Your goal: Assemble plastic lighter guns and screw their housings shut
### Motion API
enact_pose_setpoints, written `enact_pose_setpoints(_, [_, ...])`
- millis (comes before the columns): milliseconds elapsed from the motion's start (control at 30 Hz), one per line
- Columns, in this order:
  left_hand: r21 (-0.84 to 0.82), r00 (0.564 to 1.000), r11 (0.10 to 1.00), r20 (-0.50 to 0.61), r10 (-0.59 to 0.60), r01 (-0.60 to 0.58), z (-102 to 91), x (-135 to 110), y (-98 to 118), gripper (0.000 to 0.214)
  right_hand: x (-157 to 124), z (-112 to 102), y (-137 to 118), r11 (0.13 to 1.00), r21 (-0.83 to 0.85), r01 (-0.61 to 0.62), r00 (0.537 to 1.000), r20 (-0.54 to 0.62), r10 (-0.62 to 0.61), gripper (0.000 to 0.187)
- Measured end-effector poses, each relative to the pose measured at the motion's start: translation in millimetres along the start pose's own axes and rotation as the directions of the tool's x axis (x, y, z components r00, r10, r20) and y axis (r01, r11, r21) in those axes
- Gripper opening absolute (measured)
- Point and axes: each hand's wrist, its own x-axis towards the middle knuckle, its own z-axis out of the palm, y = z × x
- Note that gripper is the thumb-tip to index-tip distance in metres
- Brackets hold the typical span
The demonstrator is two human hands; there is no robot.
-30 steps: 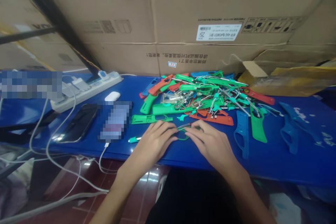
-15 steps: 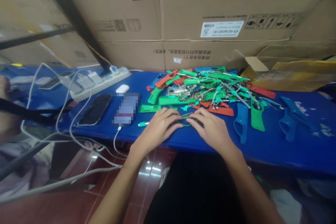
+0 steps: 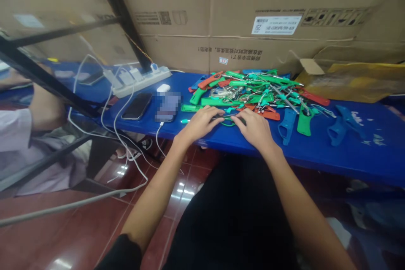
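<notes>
My left hand (image 3: pixel 203 123) and my right hand (image 3: pixel 255 129) meet at the front edge of the table, fingers curled and pinching. Between them is a green lighter casing (image 3: pixel 228 122) with a thin metal rod along it, partly covered by the fingers. Just behind lies a heap of lighter parts (image 3: pixel 243 100): green, red and blue casings, metal rods and white wires. A teal-tipped piece (image 3: pixel 184 121) rests beside my left hand. To the right of my right hand are a blue casing (image 3: pixel 287 125) and a green casing (image 3: pixel 304 123).
At left lie a dark phone (image 3: pixel 137 106), a second phone (image 3: pixel 167 108) on a charging cable, a white earbud case (image 3: pixel 163 88) and a power strip (image 3: pixel 142 81) with trailing cables. A large carton (image 3: pixel 221 17) stands behind. Another person's arm (image 3: pixel 47 103) shows beyond a black frame.
The camera view has tilted down and swung left, so the table sits higher in the picture. Both hands remain on the green casing, with little visible finger movement.
</notes>
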Motion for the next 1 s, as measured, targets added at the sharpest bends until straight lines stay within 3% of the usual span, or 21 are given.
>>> enact_pose_setpoints(233, [0.059,0.997,0.997,-0.069,-0.038,0.042,-2.1,-1,2,0.017,-1,-2,-5,0.999,-0.038,0.030,0.999,-0.011,-0.030,0.028])
enact_pose_setpoints(400, [0.146,0.983,0.977,-0.126,-0.136,0.154,2.4,17,5,0.019,-6,-1,-1,0.999,-0.042,0.023,0.999,-0.034,-0.024,0.029])
enact_pose_setpoints(567, [0.229,0.983,0.956,-0.004,-0.186,0.182,12.2,50,10,0.019,-9,0,3,1.000,-0.022,0.013,0.997,-0.082,-0.015,0.029])
enact_pose_setpoints(700, [0.255,0.968,0.941,0.062,-0.244,0.221,14.3,70,13,0.034,-9,0,6,1.000,0.000,0.009,0.988,-0.155,-0.009,0.033])
enact_pose_setpoints(900, [0.102,0.959,0.954,-0.023,-0.281,0.282,-9.0,64,25,0.017,-12,0,10,0.998,0.055,0.018,0.971,-0.238,-0.004,0.034])
enact_pose_setpoints(1000, [-0.051,0.957,0.960,-0.078,-0.280,0.276,-18.6,41,37,0.030,-14,0,10,0.997,0.077,0.031,0.973,-0.231,-0.012,0.032])
